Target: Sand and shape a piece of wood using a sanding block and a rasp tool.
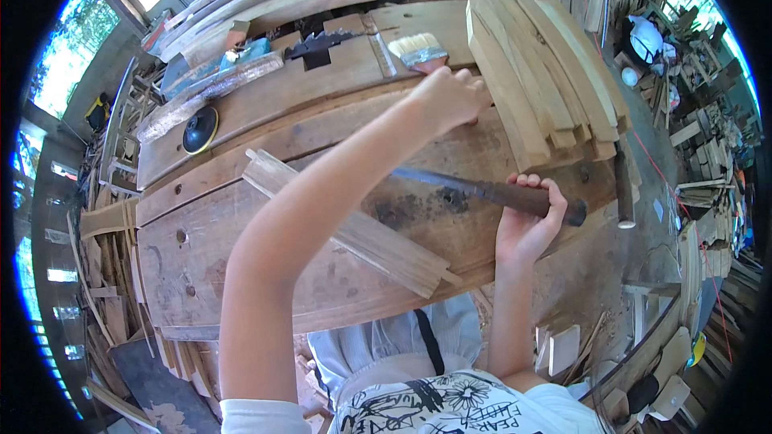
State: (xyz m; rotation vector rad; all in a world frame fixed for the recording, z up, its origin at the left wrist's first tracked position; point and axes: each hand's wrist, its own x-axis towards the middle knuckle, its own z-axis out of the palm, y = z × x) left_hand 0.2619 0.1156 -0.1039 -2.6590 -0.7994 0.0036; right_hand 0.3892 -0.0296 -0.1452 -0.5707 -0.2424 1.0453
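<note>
While occupying both hands over the worn wooden workbench (209,265), has a round black disc (200,129) with a thin yellow rim lying near its left end, just beside a long bundle (213,95) in crinkled clear wrapping. Next, has pale wood strips (394,255) lying aslant across the middle, crossing under the left forearm (354,165). Stretches that arm toward the far side, to a paintbrush (420,52) with cream bristles, a metal band and a reddish handle running into the left hand (453,100). Curls the left fingers closed around the handle, partly hiding it. Closer in, holds a long tool (492,191) in the right hand (527,225), with the grey blade pointing left toward the forearm and the dark brown handle pointing right. Wraps the right fingers over this handle from the far side, with the thumb nearer its butt end. Cannot tell contact between blade and workbench. Just beyond, has long curved boards (515,80) laid side by side, close to the left knuckles. Farther right, has piled offcuts (708,153) past the workbench.
</note>
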